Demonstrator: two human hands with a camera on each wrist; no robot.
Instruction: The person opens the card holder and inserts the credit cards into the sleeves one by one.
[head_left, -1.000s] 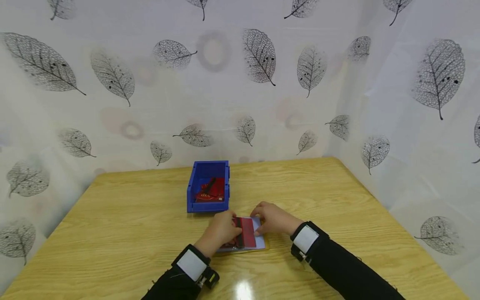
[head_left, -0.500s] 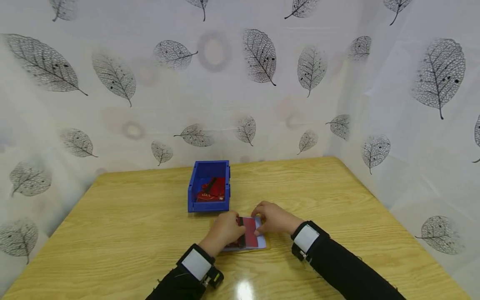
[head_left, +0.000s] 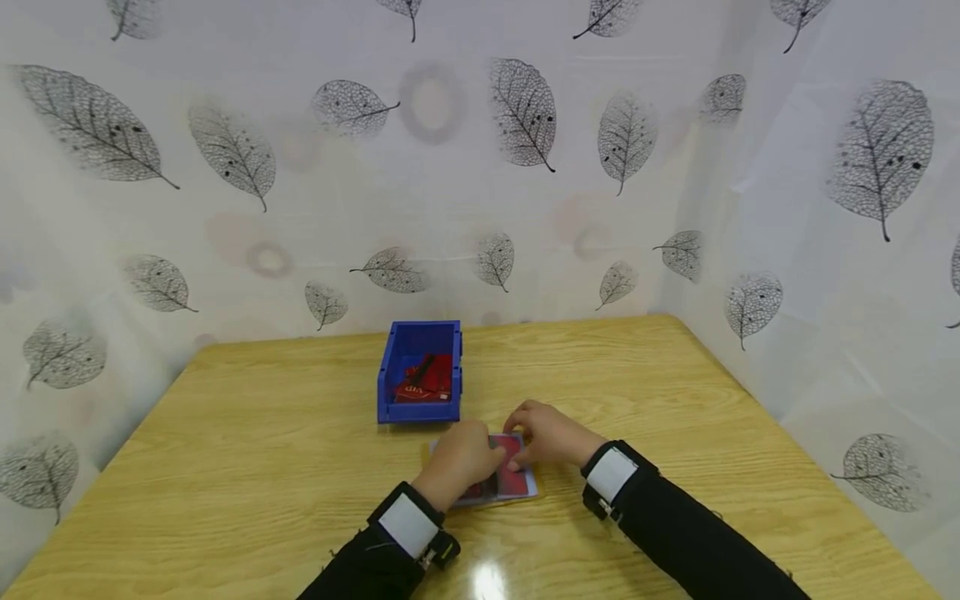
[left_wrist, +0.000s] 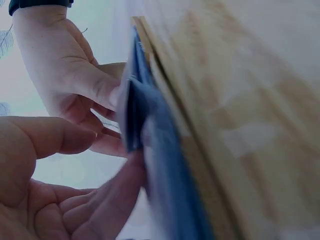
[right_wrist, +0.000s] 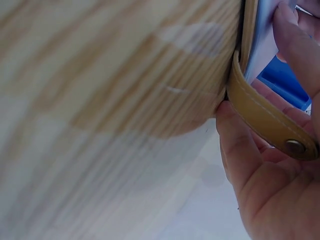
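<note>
Inward, both hands [head_left: 463,454] [head_left: 553,435] angle onto the cardholder [head_left: 512,483].

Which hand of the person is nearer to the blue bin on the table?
The left. The left hand is just in front of the near right corner of the blue bin; the right hand is farther off to the right.
</note>
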